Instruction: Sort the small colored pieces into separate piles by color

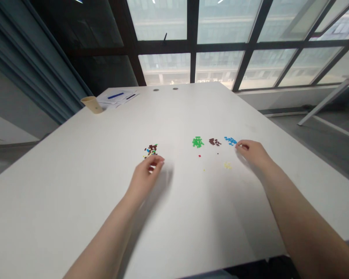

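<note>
White tabletop: left hand half-curled beside mixed-colour bits; right hand nearly closed at blue bits; any hold unclear; risk: stray knuckle-brush scattering piles.

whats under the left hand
Beside the left hand, a mixed pile of small coloured pieces shows on the white table; whatever lies right beneath the hand is covered.

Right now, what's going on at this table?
A person has both bare hands among small coloured pieces on a white table. The left hand is right by a mixed pile of mainly brown pieces with some blue and yellow. The fingers of the right hand are at the edge of a blue cluster. A green cluster, a brown cluster and a yellow cluster lie between the hands.
</note>
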